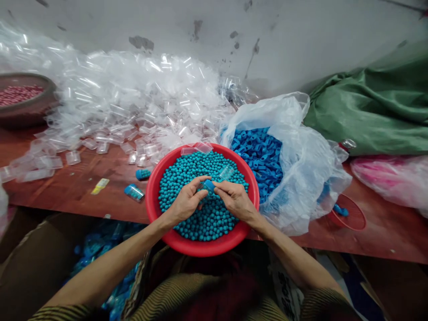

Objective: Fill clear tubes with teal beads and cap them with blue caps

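My left hand [187, 198] is closed around a small clear plastic container, mostly hidden by the fingers. A blue cap [209, 185] shows at its top, and my right hand [236, 198] pinches this cap from the right side. Both hands are over a red basin [153, 196] full of small teal balls [207, 225]. One clear container [226, 172] lies on the balls just behind my right hand. Others rest at the basin's far rim.
A big heap of clear containers [133, 102] covers the back left. Filled, capped containers [134, 192] lie left of the basin. On the right, a plastic bag [297, 165] holds blue caps [257, 154], beside a small red basket [354, 216]. Below left stands a cardboard box [43, 254].
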### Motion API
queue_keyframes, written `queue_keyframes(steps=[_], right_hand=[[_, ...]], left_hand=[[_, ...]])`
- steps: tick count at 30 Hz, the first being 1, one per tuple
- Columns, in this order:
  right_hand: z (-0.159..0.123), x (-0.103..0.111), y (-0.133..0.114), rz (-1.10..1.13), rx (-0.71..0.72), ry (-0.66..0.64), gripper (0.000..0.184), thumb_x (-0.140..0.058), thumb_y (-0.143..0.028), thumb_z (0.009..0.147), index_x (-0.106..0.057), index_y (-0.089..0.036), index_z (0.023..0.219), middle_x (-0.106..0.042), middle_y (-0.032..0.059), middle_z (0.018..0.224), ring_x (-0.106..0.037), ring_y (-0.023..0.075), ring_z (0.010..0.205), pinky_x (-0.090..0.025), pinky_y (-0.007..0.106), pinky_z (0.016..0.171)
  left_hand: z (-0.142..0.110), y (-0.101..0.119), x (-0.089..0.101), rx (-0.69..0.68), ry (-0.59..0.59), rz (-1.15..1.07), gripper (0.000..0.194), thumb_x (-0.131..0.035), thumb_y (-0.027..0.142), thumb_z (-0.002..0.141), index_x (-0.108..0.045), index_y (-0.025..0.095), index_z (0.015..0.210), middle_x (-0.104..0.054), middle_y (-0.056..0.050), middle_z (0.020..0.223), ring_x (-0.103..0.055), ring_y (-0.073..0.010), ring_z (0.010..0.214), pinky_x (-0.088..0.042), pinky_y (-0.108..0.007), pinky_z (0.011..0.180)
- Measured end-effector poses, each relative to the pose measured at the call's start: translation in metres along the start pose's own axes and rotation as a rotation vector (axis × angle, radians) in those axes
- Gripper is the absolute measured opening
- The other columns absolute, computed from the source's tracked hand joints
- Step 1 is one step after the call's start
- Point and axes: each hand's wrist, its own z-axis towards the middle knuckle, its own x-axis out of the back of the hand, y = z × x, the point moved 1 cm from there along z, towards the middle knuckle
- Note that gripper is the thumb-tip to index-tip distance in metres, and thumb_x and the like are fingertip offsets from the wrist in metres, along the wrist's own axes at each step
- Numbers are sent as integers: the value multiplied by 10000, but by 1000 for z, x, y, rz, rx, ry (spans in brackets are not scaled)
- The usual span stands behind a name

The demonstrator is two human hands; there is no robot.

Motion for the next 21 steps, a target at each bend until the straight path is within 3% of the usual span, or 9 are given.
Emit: queue_keyframes(steps=[3,7,10,12,15,17,21], right_hand=[[-3,-5,2,-84,118,-35,264,-443,-209,905,-677,-151,1013,-596,38,696,-560,150,643,-460,271,627],[-2,-7,5,-115,165,-43,344,-414,-180,897,-577,-156,1198,-626,85,874,-590,175,789,-497,315,725],[6,5,9,26,102,-158,356,-483,-180,849,-579,-175,1191,-639,76,932,-601,181,854,-510,342,773],[12,14,13,206,-30,-204,322,-554,-224,810,-608,-183,1124,-645,53,912,-611,162,787,-531,312,695],[20,20,19,448,-242,-133,376,-651,-305,735,-598,-175,1084,-634,22,873,-574,105,603,-516,246,527],[22,17,19,497,-287,-63,470,-671,-327,718,-555,-172,1146,-629,11,853,-558,92,561,-513,242,508],[19,5,6,251,-165,-3,462,-560,-296,830,-478,-186,1272,-649,58,973,-629,165,821,-534,335,755]], left_hand=[[0,-5,-2,-20,20,1,341,-548,326,804,-517,199,1119,-431,51,663,-361,-46,437,-348,-177,364],[1,-5,1,-43,81,-7,288,-540,328,817,-514,206,1077,-422,62,636,-360,-40,427,-332,-165,371],[1,-1,4,-1,42,-3,334,-548,354,810,-471,214,1103,-491,58,660,-433,-47,417,-338,-165,367],[1,2,5,25,-30,1,356,-546,370,811,-437,222,1115,-527,53,678,-488,-59,421,-333,-161,357],[3,2,4,22,-82,2,348,-544,384,815,-422,224,1100,-533,56,677,-504,-58,419,-319,-151,350],[3,1,3,10,-74,3,352,-539,393,821,-417,222,1104,-522,61,663,-484,-51,409,-311,-150,348],[2,0,-1,-46,-24,17,400,-549,369,822,-409,226,1168,-482,67,654,-434,-49,431,-338,-168,387]])
